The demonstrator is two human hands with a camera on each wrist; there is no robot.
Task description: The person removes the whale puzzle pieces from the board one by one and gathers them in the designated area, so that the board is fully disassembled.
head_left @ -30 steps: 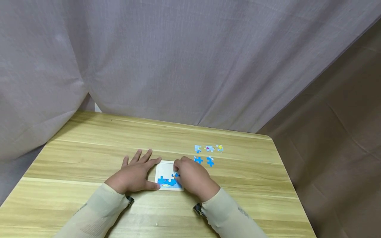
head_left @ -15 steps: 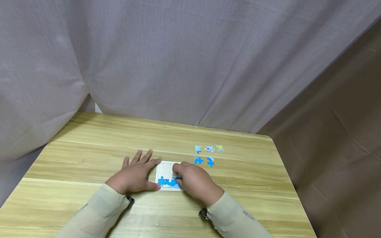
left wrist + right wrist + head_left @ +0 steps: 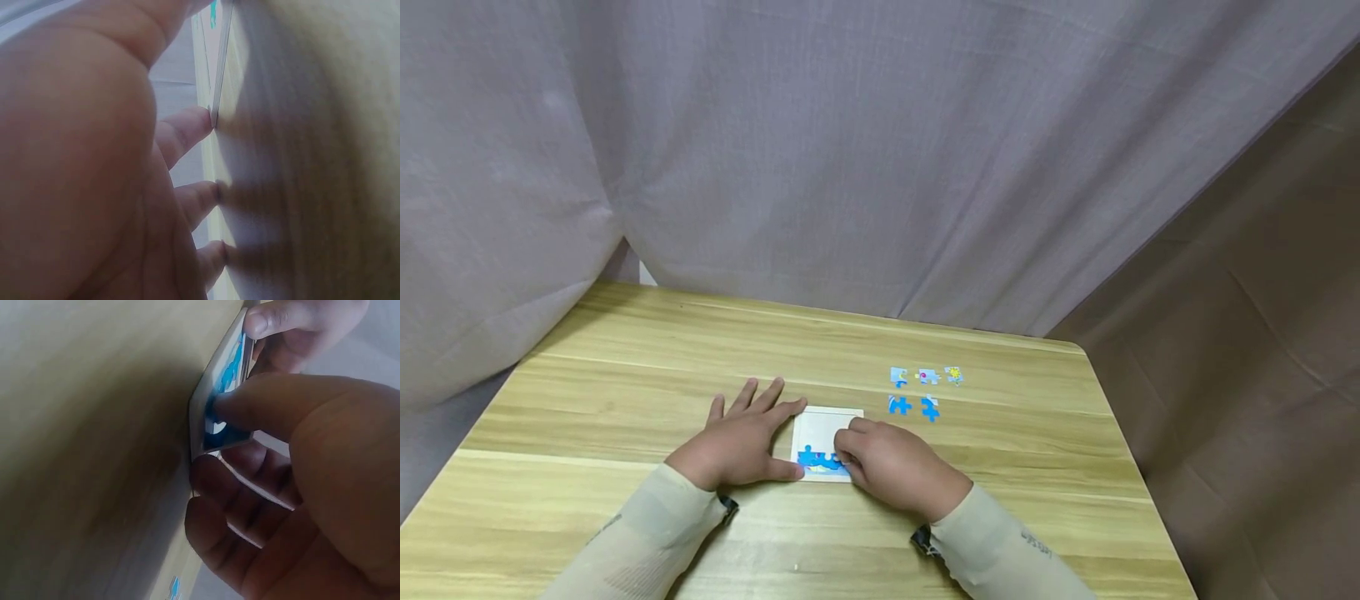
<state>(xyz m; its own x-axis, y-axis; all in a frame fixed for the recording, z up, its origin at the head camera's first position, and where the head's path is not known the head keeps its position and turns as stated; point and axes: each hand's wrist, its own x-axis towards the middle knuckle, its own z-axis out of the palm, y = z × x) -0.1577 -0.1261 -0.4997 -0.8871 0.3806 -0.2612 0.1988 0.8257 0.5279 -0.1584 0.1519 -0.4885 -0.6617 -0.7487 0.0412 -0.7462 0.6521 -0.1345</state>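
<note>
Fingers (image 3: 848,454) of the right hand (image 3: 891,467) press a thin, light, stiff blue cardboard puzzle piece (image 3: 822,457), best pinched by its edges, into the near row of the white square tray (image 3: 820,423) on the wooden desk (image 3: 625,375), while the left hand (image 3: 741,437) lies flat, fingers spread, steadying the tray's left edge.

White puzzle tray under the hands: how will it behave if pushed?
The puzzle tray looks thin, flat and stiff, so probably light and apt to slide on the smooth table. The left hand lies against its edge, likely steadying it.

Left hand (image 3: 81,175) flat on table (image 3: 300,187); fingers (image 3: 187,128) seemingly touching board (image 3: 222,69).
</note>
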